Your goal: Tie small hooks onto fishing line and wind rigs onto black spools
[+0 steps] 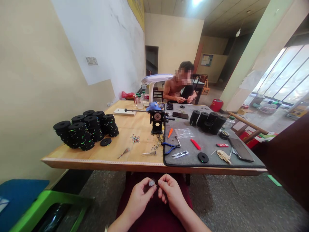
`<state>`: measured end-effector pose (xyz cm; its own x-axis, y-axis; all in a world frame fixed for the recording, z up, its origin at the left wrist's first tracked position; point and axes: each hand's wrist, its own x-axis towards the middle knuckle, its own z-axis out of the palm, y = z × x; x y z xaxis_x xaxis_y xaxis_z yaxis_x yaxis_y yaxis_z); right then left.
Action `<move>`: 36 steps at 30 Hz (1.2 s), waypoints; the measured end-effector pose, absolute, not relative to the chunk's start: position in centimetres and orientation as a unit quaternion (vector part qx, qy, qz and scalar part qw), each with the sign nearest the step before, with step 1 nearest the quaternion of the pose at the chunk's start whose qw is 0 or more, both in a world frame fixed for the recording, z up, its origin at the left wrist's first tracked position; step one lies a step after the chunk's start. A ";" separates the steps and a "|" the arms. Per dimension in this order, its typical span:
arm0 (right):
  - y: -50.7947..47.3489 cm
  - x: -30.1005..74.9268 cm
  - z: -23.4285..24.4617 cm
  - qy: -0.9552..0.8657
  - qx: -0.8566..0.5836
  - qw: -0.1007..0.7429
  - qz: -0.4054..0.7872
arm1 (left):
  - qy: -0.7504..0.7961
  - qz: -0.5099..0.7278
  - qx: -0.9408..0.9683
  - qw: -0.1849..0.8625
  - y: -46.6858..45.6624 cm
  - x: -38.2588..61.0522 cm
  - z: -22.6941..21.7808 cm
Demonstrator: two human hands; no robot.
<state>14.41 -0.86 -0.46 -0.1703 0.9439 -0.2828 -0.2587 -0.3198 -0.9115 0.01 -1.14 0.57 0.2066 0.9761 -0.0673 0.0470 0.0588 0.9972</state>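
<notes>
Well, left fingers (150, 192) pinch a pale bundle (151, 183) (right hand (172, 192) just beside).

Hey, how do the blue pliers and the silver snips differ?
The pliers have blue handles spread apart; the snips look silver and slim. The pliers' handles reach past the grey mat's left edge, while the snips lie wholly on it. Both are tools lying flat.

Beige wall (29, 80) held the L, white section (96, 35) rising beside it w/ a switch plate (92, 61)! Ceiling light (197, 2) glared up top; pale green pillar (253, 54) stood R, barred window (285, 77) blazing past it! Speckled grey floor (224, 196) spread below, wooden surface (131, 124) mid-room, green frame (51, 196) btm L.
</notes>
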 end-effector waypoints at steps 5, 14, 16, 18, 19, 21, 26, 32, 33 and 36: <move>-0.9 14.4 -0.5 -0.382 -0.467 0.450 0.658 | 0.472 0.439 0.538 0.543 -0.9 0.1 0.8; -0.5 15.5 0.4 -0.515 -0.466 0.356 0.624 | 0.506 0.377 0.561 0.535 -0.9 -0.4 1.7; -0.6 16.0 0.7 -0.568 -0.473 0.321 0.592 | 0.505 0.362 0.573 0.534 -0.9 -0.7 2.0; -0.7 16.5 1.3 -0.620 -0.475 0.300 0.548 | 0.494 0.349 0.569 0.557 -0.9 -0.9 2.3; -0.9 16.6 1.6 -0.643 -0.471 0.294 0.527 | 0.488 0.342 0.554 0.581 -0.9 -1.0 2.4; -1.0 17.0 2.3 -0.675 -0.455 0.290 0.502 | 0.470 0.321 0.495 0.656 -0.9 -1.2 2.7; -1.2 17.7 3.7 -0.718 -0.407 0.314 0.470 | 0.385 0.302 0.328 0.808 -0.9 -1.2 3.6; -0.8 18.8 2.3 -0.760 -0.407 0.342 0.374 | 0.338 0.352 0.214 0.846 -0.5 -1.4 5.4; -0.7 18.9 1.9 -0.759 -0.404 0.353 0.368 | 0.333 0.360 0.205 0.847 -0.4 -1.4 5.7; -0.6 19.3 0.8 -0.748 -0.401 0.380 0.368 | 0.321 0.374 0.189 0.849 -0.1 -1.6 6.3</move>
<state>19.34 -0.56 0.82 -0.3895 0.8792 0.2744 0.3201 0.4086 -0.8548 -1.59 -0.11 6.32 0.5137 0.7572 -0.4035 -0.5143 0.6481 0.5617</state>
